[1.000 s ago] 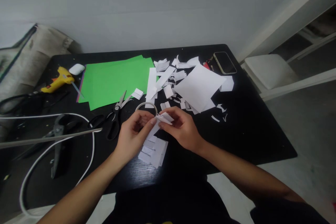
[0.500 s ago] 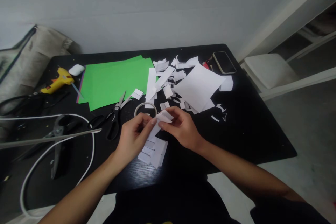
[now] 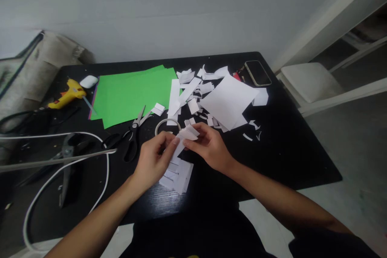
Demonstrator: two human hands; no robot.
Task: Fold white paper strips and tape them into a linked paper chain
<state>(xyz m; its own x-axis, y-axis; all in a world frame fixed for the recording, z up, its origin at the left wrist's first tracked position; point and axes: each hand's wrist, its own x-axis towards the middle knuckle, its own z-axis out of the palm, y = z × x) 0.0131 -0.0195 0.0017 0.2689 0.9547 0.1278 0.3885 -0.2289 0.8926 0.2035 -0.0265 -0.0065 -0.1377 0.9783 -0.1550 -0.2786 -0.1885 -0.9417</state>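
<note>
Head view, as I watched: my left hand (image 3: pixel 154 157) and right hand (image 3: pixel 210 147) both pinched one folded paper (image 3: pixel 185 137), held just above the table (image 3: pixel 287 145). A stack of slips (image 3: pixel 178 174) lay right beneath it, with a tape ring (image 3: pixel 159 125) and scissors (image 3: pixel 133 135) near the left hand.

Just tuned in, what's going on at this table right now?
A person at a black table pinches a small white paper piece between the left hand and the right hand, just above a stack of similar pieces. A tape ring and scissors lie just beyond the hands. Farther back are green paper, a white sheet among scraps, a phone and a glue gun.
</note>
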